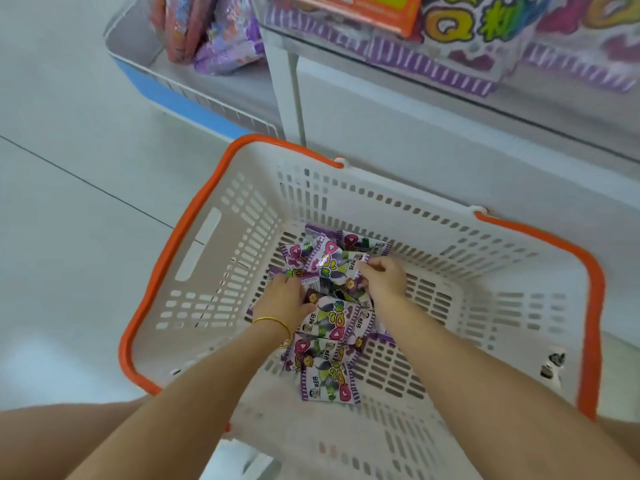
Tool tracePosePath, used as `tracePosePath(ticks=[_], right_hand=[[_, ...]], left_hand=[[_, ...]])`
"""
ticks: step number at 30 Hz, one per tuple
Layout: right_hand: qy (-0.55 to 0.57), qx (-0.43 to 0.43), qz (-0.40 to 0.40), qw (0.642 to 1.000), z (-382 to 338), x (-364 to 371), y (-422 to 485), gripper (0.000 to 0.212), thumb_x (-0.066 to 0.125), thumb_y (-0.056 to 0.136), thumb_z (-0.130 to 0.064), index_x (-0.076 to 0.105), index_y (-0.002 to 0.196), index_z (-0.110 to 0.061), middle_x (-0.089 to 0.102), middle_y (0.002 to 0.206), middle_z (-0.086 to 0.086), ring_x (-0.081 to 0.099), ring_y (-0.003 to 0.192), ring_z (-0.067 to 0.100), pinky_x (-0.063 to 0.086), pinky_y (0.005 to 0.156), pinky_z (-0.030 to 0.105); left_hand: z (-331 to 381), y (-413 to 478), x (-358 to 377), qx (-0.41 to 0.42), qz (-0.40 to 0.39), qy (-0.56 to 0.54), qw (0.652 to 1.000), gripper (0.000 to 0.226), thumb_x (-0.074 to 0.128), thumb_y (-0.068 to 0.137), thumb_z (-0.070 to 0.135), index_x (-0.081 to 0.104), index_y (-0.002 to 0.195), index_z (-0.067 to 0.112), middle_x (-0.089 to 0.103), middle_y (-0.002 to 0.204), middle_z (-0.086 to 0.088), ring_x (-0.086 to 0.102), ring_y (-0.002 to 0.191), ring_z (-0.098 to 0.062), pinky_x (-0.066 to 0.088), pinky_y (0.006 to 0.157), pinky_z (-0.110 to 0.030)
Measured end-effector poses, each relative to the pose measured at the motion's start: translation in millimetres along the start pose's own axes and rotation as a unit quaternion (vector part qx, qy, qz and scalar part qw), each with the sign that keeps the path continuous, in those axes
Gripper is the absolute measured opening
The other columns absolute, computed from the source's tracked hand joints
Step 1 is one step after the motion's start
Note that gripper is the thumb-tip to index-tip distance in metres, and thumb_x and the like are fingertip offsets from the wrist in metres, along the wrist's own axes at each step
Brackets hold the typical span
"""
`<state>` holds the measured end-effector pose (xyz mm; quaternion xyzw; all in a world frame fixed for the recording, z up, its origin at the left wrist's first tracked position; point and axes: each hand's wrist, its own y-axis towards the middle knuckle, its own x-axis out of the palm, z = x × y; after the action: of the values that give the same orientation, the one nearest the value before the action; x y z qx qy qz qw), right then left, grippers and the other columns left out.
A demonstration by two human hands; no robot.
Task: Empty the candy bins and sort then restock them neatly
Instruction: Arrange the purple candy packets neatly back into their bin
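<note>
A white plastic shopping basket (502, 306) with orange handles stands on the floor. Several purple-and-white candy packets (329, 379) lie in a heap on its bottom, left of centre. Both my hands are down inside the basket on that heap. My left hand (282, 299), with a gold bangle at the wrist, has its fingers curled round packets at the heap's left edge. My right hand (382, 278) pinches the corner of a packet (332, 268) at the top of the heap.
A white shelf unit (450, 140) stands right behind the basket, with purple candy packets (433, 60) and an orange box (381, 8) on top. To the left, a blue-fronted rack (187, 102) holds pink and purple bags. Pale tiled floor lies left. My knee (52, 441) shows bottom left.
</note>
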<state>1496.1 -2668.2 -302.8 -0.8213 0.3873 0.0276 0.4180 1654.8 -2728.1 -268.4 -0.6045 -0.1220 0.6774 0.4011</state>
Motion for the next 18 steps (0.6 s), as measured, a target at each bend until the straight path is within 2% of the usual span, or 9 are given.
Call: tracePosePath(ticks=[3, 6, 8, 9, 13, 15, 18], right_hand=[[-0.026, -0.016, 0.019, 0.999, -1.3, -14.1, -3.8, 0.017, 0.065, 0.089, -0.017, 0.055, 0.075, -0.018, 0.063, 0.087, 0.004, 0.065, 0.082, 0.026, 0.055, 0.081, 0.042], [-0.053, -0.065, 0.009, 0.996, -6.4, -27.2, -10.0, 0.010, 0.059, 0.092, -0.014, 0.052, 0.086, -0.009, 0.056, 0.085, 0.005, 0.053, 0.077, 0.022, 0.047, 0.073, 0.037], [-0.065, -0.110, -0.007, 0.992, -10.2, -39.2, -17.0, 0.009, 0.055, 0.094, -0.012, 0.048, 0.089, -0.007, 0.049, 0.078, 0.003, 0.045, 0.073, 0.019, 0.038, 0.063, 0.029], [-0.067, -0.131, -0.012, 0.989, -13.9, -47.0, -22.2, 0.008, 0.053, 0.094, -0.012, 0.048, 0.091, -0.007, 0.047, 0.077, 0.001, 0.044, 0.073, 0.018, 0.035, 0.062, 0.027], [-0.019, -0.182, -0.017, 0.983, -38.7, -85.0, -47.9, 0.014, 0.050, 0.097, -0.013, 0.052, 0.109, -0.008, 0.054, 0.093, -0.003, 0.052, 0.082, 0.008, 0.040, 0.069, 0.017], [-0.012, -0.208, -0.061, 0.976, -56.3, -104.6, -64.6, 0.009, 0.053, 0.095, -0.013, 0.055, 0.104, -0.011, 0.056, 0.092, -0.008, 0.053, 0.081, 0.001, 0.039, 0.067, 0.010], [-0.032, -0.240, -0.169, 0.955, -80.7, -127.5, -89.7, 0.006, 0.063, 0.089, -0.010, 0.061, 0.090, -0.016, 0.066, 0.090, -0.005, 0.062, 0.085, 0.010, 0.048, 0.079, 0.021]], left_hand=[[2.9, 0.1, 4.6, -0.023, 0.012, -0.033, 0.999, 0.022, 0.063, 0.088, 0.033, 0.057, 0.097, 0.013, 0.047, 0.116, -0.009, 0.050, 0.107, -0.028, 0.045, 0.097, -0.040], [8.5, -3.0, 6.0, -0.011, 0.017, -0.052, 0.998, 0.009, 0.059, 0.091, 0.023, 0.056, 0.092, 0.014, 0.050, 0.106, -0.007, 0.051, 0.100, -0.027, 0.044, 0.095, -0.038], [14.5, -7.1, 2.3, 0.000, 0.028, -0.110, 0.994, 0.007, 0.052, 0.094, 0.016, 0.049, 0.088, 0.012, 0.051, 0.083, -0.003, 0.051, 0.079, -0.022, 0.046, 0.076, -0.032], [18.2, -10.2, -1.3, 0.009, 0.034, -0.142, 0.989, 0.008, 0.047, 0.096, 0.014, 0.046, 0.088, 0.011, 0.048, 0.074, -0.002, 0.047, 0.068, -0.020, 0.042, 0.067, -0.031], [32.5, -26.7, -30.6, 0.043, 0.076, -0.200, 0.976, 0.012, 0.040, 0.100, 0.013, 0.040, 0.088, 0.012, 0.041, 0.065, -0.002, 0.036, 0.055, -0.015, 0.033, 0.053, -0.026], [40.5, -39.1, -53.3, 0.059, 0.100, -0.219, 0.969, 0.010, 0.039, 0.100, 0.013, 0.041, 0.090, 0.011, 0.040, 0.063, -0.001, 0.035, 0.053, -0.014, 0.031, 0.049, -0.023], [54.7, -63.8, -85.7, 0.101, 0.111, -0.233, 0.961, 0.005, 0.041, 0.100, 0.015, 0.043, 0.096, 0.012, 0.041, 0.062, 0.000, 0.036, 0.050, -0.012, 0.032, 0.045, -0.021]])
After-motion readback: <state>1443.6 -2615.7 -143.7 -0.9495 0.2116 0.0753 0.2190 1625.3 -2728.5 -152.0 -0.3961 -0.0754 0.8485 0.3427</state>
